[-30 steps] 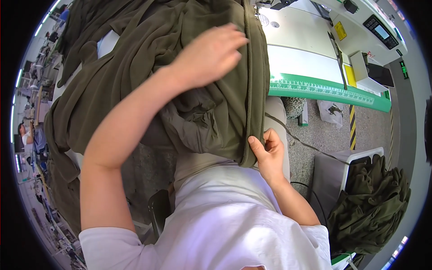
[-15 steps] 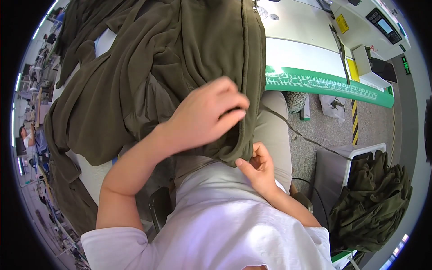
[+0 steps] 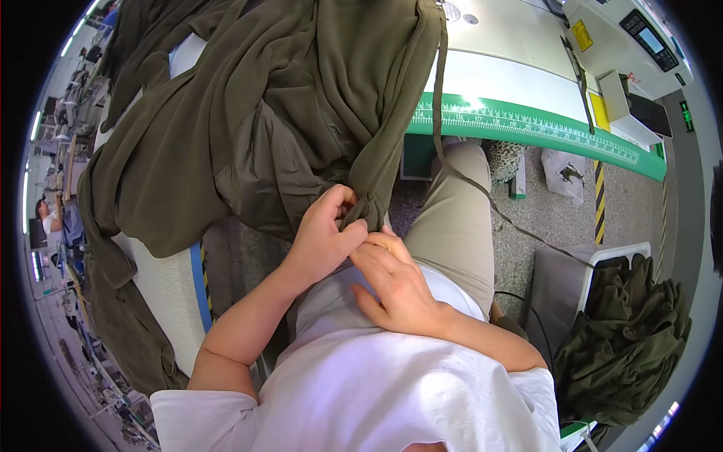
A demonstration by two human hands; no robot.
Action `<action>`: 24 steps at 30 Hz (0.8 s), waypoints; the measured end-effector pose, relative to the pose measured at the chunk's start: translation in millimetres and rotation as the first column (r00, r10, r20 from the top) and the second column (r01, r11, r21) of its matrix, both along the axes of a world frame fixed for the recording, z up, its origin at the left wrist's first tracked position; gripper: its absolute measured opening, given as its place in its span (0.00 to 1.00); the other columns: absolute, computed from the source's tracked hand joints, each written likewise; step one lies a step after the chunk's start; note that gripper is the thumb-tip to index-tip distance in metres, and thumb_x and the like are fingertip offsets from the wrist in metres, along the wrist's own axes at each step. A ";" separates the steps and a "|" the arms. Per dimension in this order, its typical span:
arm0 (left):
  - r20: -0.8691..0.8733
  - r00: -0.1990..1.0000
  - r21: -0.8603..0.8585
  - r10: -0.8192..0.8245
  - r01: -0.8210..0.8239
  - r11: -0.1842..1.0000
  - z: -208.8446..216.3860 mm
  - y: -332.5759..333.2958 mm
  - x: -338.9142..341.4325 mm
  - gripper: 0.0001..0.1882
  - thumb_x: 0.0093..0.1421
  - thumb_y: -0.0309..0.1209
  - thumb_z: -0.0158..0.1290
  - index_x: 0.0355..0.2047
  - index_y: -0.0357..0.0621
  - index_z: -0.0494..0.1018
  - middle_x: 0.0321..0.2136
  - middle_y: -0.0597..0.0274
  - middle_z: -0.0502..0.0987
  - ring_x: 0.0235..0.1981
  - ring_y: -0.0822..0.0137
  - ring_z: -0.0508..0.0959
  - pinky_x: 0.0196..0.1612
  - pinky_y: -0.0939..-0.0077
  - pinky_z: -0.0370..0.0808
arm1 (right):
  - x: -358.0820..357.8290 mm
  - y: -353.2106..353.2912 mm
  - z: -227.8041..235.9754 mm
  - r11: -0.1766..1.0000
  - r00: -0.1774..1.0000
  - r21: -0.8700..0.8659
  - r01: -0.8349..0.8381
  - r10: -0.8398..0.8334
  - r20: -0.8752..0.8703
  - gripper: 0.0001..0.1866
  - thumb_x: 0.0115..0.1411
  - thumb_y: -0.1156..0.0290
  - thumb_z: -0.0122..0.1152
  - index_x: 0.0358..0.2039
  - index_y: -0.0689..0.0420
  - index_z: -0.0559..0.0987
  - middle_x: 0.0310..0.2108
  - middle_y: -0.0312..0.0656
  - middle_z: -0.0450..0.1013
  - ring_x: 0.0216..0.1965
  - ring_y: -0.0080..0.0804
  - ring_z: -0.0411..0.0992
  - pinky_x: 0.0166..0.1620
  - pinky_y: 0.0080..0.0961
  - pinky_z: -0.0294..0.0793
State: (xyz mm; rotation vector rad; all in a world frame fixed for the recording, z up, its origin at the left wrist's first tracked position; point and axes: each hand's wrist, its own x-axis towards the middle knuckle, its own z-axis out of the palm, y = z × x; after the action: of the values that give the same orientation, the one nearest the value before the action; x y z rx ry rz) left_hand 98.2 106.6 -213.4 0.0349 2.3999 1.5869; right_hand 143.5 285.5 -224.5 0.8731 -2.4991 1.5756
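A dark olive-green garment (image 3: 294, 90) of soft fabric spreads over the table and hangs toward my lap, with a smoother lining-like piece (image 3: 263, 166) showing among its folds. My left hand (image 3: 324, 237) is closed on the garment's bunched lower edge, thumb and fingers pinching it. Right beside it, my right hand (image 3: 403, 282) reaches its fingers to the same edge, fingertips against the fabric and close to the left thumb. The right thumb stands apart from those fingers. Under the hands, the fabric's underside is hidden.
A green ruler strip (image 3: 527, 124) edges the white sewing table (image 3: 504, 75); a machine head with a control panel (image 3: 648, 41) stands far right. A narrow olive strip (image 3: 482, 188) trails to a grey bin (image 3: 561, 282) heaped with olive fabric (image 3: 633, 339). A plastic bag (image 3: 563, 173) lies below.
The garment's edge has swung left and bunched up. My left hand has come down onto it and closed; my right hand has moved left beside it, its fingers now stretched out.
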 end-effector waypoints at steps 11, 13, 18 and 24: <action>0.217 0.975 0.554 -0.040 -0.089 0.828 20.1 12.0 7.9 0.12 0.64 0.19 0.53 0.47 0.36 0.75 0.35 0.72 0.78 0.35 0.83 0.76 0.38 0.85 0.73 | 13.6 10.3 -38.5 0.990 0.975 -0.033 -0.134 0.138 0.171 0.21 0.57 0.78 0.65 0.53 0.62 0.78 0.49 0.44 0.77 0.52 0.41 0.74 0.53 0.39 0.76; 0.234 0.968 0.539 -0.093 -0.049 0.841 26.0 9.1 3.1 0.12 0.64 0.19 0.54 0.47 0.37 0.76 0.35 0.72 0.77 0.35 0.84 0.75 0.38 0.85 0.74 | 16.4 8.1 -42.8 0.785 0.713 -0.577 0.227 0.270 0.647 0.17 0.61 0.77 0.65 0.51 0.61 0.78 0.46 0.41 0.77 0.49 0.32 0.73 0.50 0.35 0.76; 0.294 0.935 0.498 -0.199 0.028 0.867 28.2 12.4 0.4 0.11 0.63 0.20 0.55 0.46 0.38 0.76 0.34 0.72 0.78 0.35 0.83 0.76 0.38 0.83 0.74 | 10.9 17.0 -46.2 0.643 0.786 -0.644 0.413 0.105 0.609 0.10 0.66 0.75 0.64 0.47 0.60 0.78 0.40 0.33 0.76 0.43 0.21 0.72 0.47 0.26 0.74; 0.194 0.961 0.355 -0.198 0.119 0.927 30.9 13.8 6.9 0.08 0.63 0.21 0.55 0.43 0.38 0.74 0.35 0.69 0.79 0.35 0.81 0.76 0.39 0.80 0.75 | 1.0 33.8 -49.7 0.755 0.716 -0.544 0.366 0.145 0.683 0.07 0.66 0.77 0.63 0.43 0.60 0.76 0.35 0.33 0.76 0.37 0.22 0.72 0.43 0.22 0.73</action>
State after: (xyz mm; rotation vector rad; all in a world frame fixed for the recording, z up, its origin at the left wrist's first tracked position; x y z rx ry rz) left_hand 105.1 120.4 -182.4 0.1067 1.8792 1.8005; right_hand 144.5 319.3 -274.2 -0.0305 -1.9111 2.8504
